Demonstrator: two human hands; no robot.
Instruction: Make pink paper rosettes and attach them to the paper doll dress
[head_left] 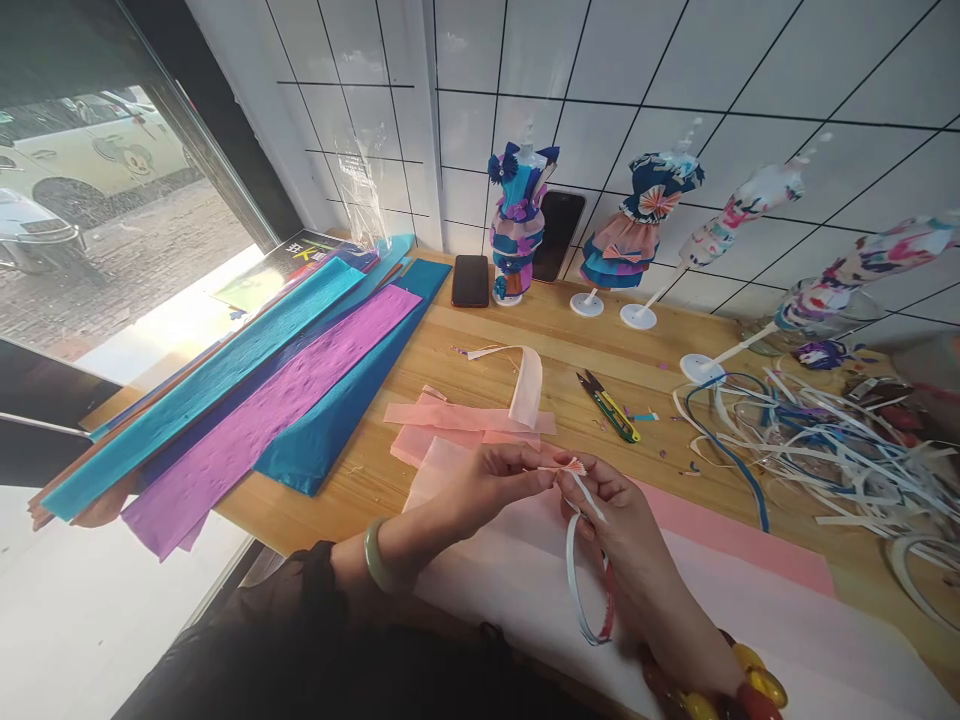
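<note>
The person's left hand (506, 475) and right hand (615, 505) are meeting fingertip to fingertip, both pinching a small pleated pink piece (574, 467). Its folds are fanning out at the top of the grip, so pleating looks done there. A narrow white strip (590, 496) is running from the pinch across the right fingers; whether it is fastened, cannot tell. A looped band (574, 575) is hanging just below the right hand. Beyond the grip, a pale curled strip (529, 385) is lying unpleated; snips (613, 410) are resting to its right. Farther off, two dress forms are wearing paper frills; two others are showing no skirts.
</note>
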